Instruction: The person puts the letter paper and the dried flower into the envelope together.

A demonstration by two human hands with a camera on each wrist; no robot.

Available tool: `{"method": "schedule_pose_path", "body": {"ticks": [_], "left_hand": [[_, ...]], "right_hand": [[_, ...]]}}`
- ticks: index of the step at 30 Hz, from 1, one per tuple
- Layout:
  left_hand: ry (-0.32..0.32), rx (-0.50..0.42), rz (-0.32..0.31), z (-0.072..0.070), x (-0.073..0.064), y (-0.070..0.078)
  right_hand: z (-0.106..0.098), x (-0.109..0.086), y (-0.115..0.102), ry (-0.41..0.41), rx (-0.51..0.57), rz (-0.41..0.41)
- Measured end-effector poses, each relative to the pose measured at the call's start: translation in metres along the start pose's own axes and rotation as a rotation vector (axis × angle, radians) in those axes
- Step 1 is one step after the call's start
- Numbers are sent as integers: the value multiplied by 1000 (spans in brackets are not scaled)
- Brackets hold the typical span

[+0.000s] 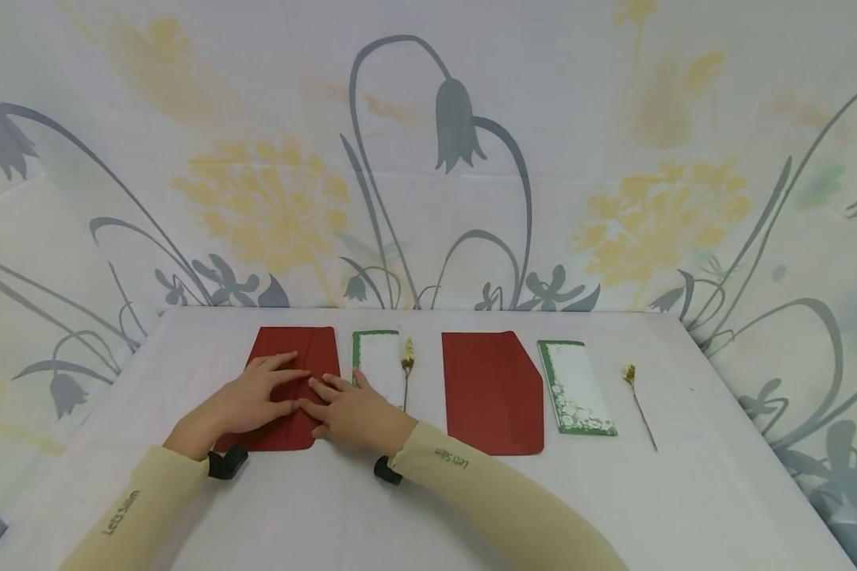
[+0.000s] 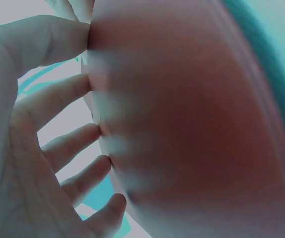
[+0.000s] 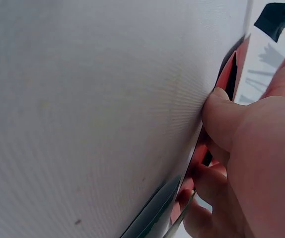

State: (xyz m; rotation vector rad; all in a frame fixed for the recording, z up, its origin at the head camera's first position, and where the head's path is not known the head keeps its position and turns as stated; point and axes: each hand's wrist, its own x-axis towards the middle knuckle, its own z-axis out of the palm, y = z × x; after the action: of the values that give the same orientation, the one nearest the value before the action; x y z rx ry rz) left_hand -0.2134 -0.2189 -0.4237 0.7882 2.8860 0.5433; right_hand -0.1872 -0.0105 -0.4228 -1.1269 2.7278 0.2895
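Red, flap-creased envelope (image 1: 301, 342) lies left of a green-bordered card (image 1: 377, 357); left hand (image 1: 248, 396) and right hand (image 1: 363, 416) touch it, fingers outstretched, neither grip closed.

White table from where I stand, things spread in row across it; at left, red envelope (image 1: 303, 343), partly covered; white card (image 1: 382, 357), green floral border; yellow flower (image 1: 408, 357), thin stem, close by card's right edge; second red envelope (image 1: 493, 392), right end tapered; second card (image 1: 582, 388), slightly tilted, same border; second yellow flower (image 1: 629, 373), rightmost, stem slanting.
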Motion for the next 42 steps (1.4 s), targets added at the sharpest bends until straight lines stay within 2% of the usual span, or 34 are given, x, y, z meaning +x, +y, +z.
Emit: {"method": "schedule_pose_path", "body": {"ticks": [11, 22, 28, 34, 42], "left_hand": [[16, 15, 19, -1, 0, -1], [40, 36, 45, 1, 3, -5], [78, 100, 89, -4, 6, -8], [62, 103, 111, -7, 10, -12], [74, 158, 204, -14, 16, -14]], "right_hand": [[-4, 1, 1, -49, 66, 25], [-2, 1, 2, -31, 67, 21], [1, 3, 2, -25, 81, 26], [3, 5, 2, -25, 83, 27], [1, 2, 4, -23, 130, 27]]}}
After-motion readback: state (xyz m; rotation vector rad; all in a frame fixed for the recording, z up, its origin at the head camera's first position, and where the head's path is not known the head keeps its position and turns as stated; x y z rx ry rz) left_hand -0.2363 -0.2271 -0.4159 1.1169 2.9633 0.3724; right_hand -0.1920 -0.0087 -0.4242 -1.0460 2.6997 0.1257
